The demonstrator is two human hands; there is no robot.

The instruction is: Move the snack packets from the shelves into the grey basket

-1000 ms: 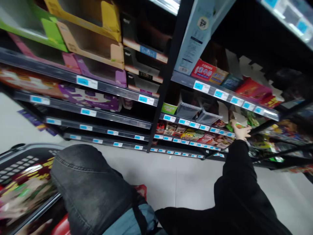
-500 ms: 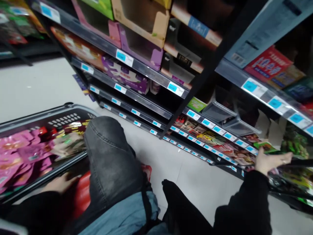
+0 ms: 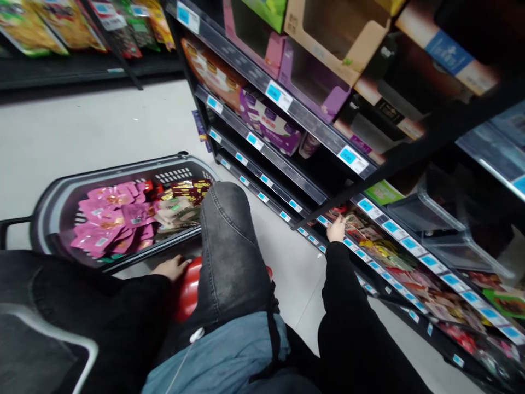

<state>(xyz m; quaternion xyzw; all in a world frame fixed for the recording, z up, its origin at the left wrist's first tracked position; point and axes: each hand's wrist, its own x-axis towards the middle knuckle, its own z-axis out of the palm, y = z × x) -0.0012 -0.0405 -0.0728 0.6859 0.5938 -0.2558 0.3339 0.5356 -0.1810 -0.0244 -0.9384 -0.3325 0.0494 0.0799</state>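
My left hand is at the edge of a glossy red stool beside my bent leg, its fingers curled onto the red surface. Far to its right, my right hand reaches to a low shelf. Its fingers stretch over the label rail toward small packets and seem to hold nothing; the fingertips are partly blurred. On my left stands a grey and black shopping basket. It contains pink packets, beige packets and dark brown packets.
Tall black shelving runs diagonally across the front and right, with price labels along its rails. Cut-open cartons fill the upper levels, and clear plastic bins stand at right. Another shelf with snack bags is behind the pale floor.
My right hand has moved left along the shelving, from green packets to the low shelf's left end. My left hand now rests on the red stool. The view has swung toward the left.
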